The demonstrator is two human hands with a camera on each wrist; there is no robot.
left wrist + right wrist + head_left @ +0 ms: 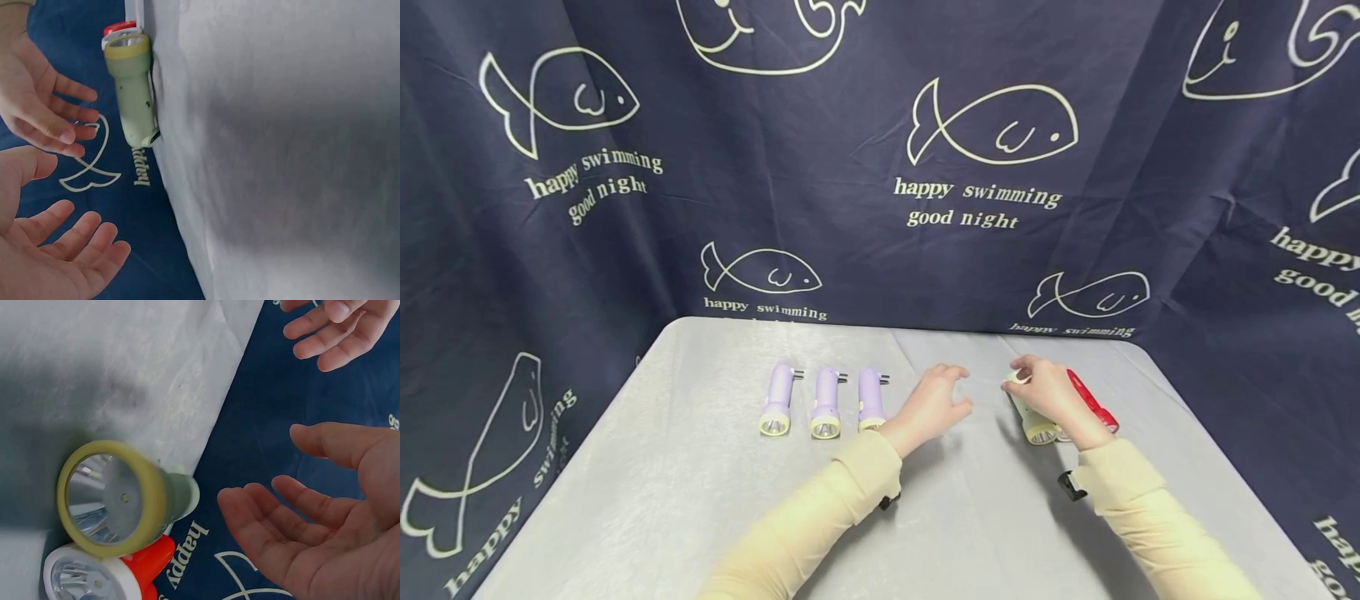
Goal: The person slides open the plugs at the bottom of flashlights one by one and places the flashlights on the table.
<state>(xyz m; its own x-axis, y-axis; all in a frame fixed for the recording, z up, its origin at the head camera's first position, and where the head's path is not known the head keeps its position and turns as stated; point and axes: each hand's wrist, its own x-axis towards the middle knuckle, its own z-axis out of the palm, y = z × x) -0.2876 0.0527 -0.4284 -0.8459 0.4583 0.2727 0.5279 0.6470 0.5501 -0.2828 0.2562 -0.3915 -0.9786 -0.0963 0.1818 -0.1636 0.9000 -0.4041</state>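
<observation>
Beside the rightmost purple flashlight (870,395), my left hand (928,404) hovers over the table with loosely bent fingers and holds nothing. My right hand (1051,393) is over a pale green flashlight (1027,415) with a yellow rim, its fingers near the tail end. In the right wrist view, the fingers of this right hand (312,544) are spread and apart from the green flashlight (153,494). A red flashlight (1084,390) lies right of the hand. A white-rimmed flashlight (94,581) lies next to the green one, partly hidden by it.
Two more purple flashlights (778,396) with yellow rims and metal plug prongs lie in a row at the left. A grey cloth covers the table (647,467). Behind it hangs a dark blue curtain (850,158) printed with fish and words.
</observation>
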